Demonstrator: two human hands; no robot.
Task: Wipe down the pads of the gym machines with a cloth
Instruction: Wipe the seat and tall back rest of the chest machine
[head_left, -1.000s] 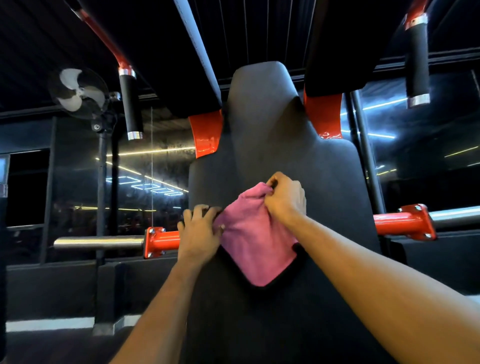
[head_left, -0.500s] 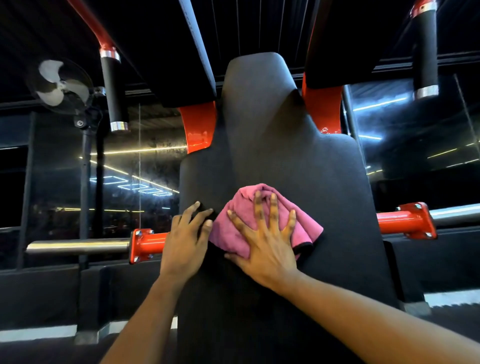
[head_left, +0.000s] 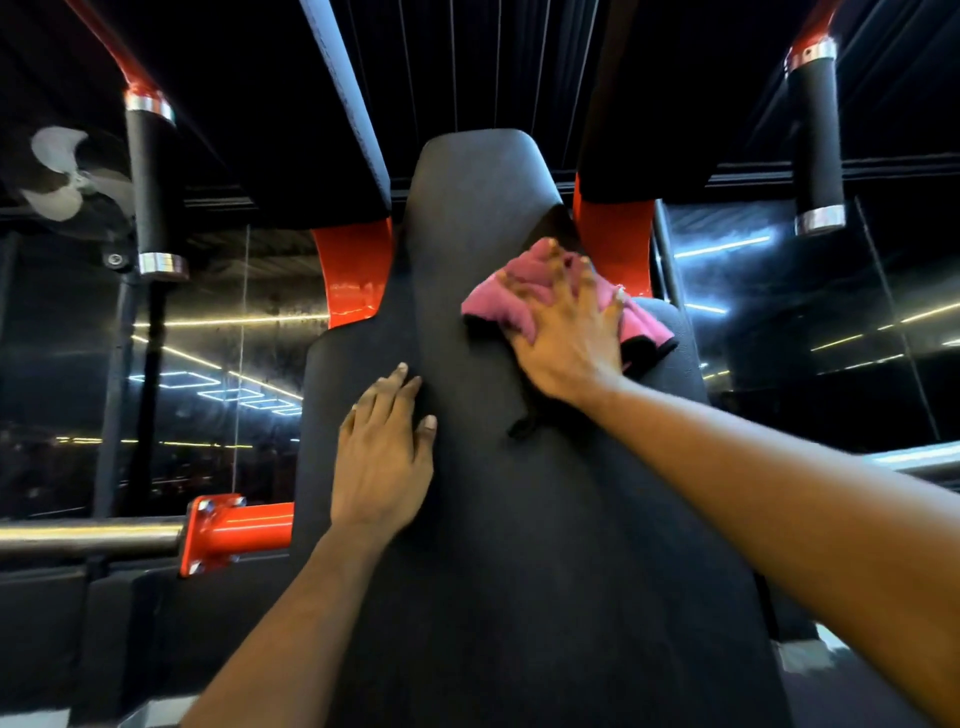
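A tall black back pad (head_left: 467, 218) of a gym machine fills the middle of the view. My right hand (head_left: 569, 332) lies flat with spread fingers on a bunched pink cloth (head_left: 496, 306), pressing it against the pad's upper right shoulder, beside a red bracket (head_left: 615, 244). The cloth's dark-trimmed edge shows to the right of the hand. My left hand (head_left: 384, 457) rests flat on the pad's left side, lower down, fingers straight, holding nothing.
Black handles with chrome ends hang at the upper left (head_left: 150, 187) and upper right (head_left: 815, 140). A chrome bar on a red mount (head_left: 228, 530) juts out at lower left. A fan (head_left: 67, 176) stands at far left. Glass walls reflect ceiling lights.
My right hand went from pinching the cloth to pressing it flat, then slid it up and right to the pad's shoulder. My left hand stayed on the pad's left side.
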